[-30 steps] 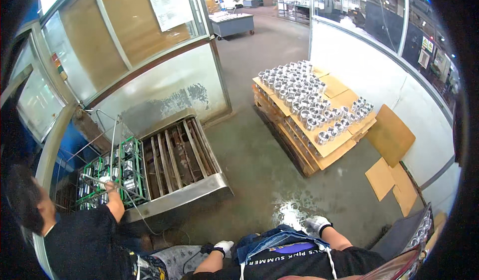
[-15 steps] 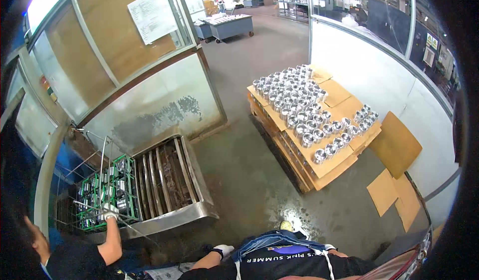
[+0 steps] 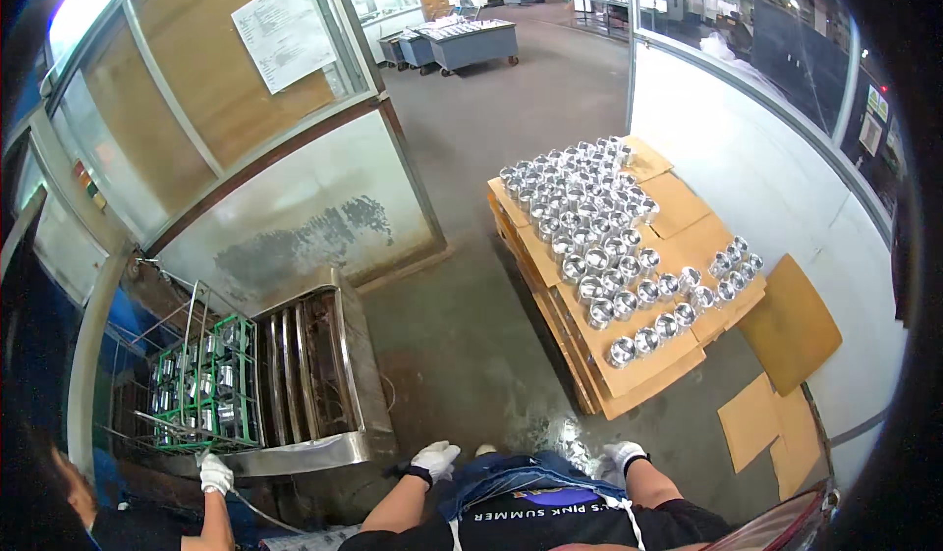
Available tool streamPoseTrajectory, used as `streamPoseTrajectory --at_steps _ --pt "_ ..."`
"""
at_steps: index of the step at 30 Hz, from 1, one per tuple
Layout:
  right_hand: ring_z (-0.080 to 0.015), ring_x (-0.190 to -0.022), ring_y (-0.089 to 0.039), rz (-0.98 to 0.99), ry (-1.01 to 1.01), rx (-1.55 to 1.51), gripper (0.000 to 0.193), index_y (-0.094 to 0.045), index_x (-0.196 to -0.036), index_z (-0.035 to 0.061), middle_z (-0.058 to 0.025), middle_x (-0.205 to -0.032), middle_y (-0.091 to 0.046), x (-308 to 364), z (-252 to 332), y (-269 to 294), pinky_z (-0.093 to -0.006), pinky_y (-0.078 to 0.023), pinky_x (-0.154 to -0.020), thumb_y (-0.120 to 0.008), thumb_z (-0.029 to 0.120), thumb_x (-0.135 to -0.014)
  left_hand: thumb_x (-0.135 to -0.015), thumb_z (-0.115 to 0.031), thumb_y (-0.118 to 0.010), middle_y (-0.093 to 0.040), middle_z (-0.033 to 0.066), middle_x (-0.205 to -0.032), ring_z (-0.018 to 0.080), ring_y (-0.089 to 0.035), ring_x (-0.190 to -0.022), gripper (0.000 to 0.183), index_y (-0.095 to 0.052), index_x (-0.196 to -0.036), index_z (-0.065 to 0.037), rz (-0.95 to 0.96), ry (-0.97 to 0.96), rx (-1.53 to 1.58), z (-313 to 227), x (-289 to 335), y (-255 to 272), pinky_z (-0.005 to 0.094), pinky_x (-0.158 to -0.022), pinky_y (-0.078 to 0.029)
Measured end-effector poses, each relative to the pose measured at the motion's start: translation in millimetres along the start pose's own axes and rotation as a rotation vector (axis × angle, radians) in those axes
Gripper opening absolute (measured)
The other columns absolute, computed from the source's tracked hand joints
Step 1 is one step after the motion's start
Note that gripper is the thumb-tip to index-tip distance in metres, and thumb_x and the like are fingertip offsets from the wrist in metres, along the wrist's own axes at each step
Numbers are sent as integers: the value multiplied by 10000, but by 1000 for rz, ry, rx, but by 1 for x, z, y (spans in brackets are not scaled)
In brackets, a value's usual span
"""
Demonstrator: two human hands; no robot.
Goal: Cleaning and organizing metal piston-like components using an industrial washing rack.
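Observation:
My left hand (image 3: 435, 460), in a white glove with a dark wristband, is held in front of my body at the lower middle. Its fingers look loosely stretched and it holds nothing. On the other side of my dark apron (image 3: 535, 482), my right hand (image 3: 626, 453) is gloved too, fingers apart and nothing in it. Neither hand touches anything. Nearest my right hand, across a gap of wet floor, are shiny metal cylindrical parts (image 3: 622, 352) standing in rows on a cardboard-covered stack (image 3: 629, 374).
At left, a green wire crate (image 3: 257, 394) of metal cylinders sits on a metal roller trough (image 3: 378, 423). A co-worker's gloved hand (image 3: 215, 472) is at its near edge. Loose cardboard sheets (image 3: 751, 418) lie at right by a white wall (image 3: 727, 138). Grey carts (image 3: 476, 45) stand far off.
Both my hands have come up and forward from close to my body into fuller view. The co-worker's hand has moved from the crate toward the near side. My view has shifted slightly.

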State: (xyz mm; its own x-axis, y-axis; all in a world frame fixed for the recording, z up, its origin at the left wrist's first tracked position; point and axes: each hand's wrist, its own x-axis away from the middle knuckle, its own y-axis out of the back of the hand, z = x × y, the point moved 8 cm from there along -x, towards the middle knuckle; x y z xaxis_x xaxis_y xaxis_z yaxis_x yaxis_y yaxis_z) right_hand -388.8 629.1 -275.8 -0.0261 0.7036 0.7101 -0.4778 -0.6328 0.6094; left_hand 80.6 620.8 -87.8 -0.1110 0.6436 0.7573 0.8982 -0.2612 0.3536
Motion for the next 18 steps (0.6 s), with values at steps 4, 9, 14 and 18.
streamPoseTrajectory --at_steps 4,9,14,18 --pt "-290 -994 -682 152 -26 -15 493 -703 -1123 66 -161 -1114 -714 -14 55 29 -427 -500 -897 -507 481 -943 -912 -326 -573 -589 83 -787 185 -565 -609 369 -597 -1058 11 -234 40 299 0 -25 75 368 -564 -515" --pt "-334 -1106 -652 300 307 402 454 -671 -1211 138 -160 -1211 -682 -87 91 30 -427 -488 -953 -492 461 -947 -923 -286 -623 -624 76 -840 188 -600 -651 304 -588 -1024 -1 -420 -39 686 -20 -55 163 370 -562 -558" --pt "-361 -1203 -599 288 165 430 442 -683 -1163 168 -146 -1250 -662 -133 150 97 -463 -476 -982 -437 466 -947 -910 -279 -629 -621 96 -811 191 -588 -584 337 -598 -1086 7 -527 -25 737 -54 -88 216 356 -517 -547" --pt "-294 -818 -722 227 -1 -260 362 -643 -988 3 -189 -876 -714 -129 252 194 -428 -597 -696 -475 322 -960 -926 -299 -623 -613 98 -800 196 -585 -547 332 -587 -1101 -19 -497 8 735 -91 -112 260 354 -466 -535"
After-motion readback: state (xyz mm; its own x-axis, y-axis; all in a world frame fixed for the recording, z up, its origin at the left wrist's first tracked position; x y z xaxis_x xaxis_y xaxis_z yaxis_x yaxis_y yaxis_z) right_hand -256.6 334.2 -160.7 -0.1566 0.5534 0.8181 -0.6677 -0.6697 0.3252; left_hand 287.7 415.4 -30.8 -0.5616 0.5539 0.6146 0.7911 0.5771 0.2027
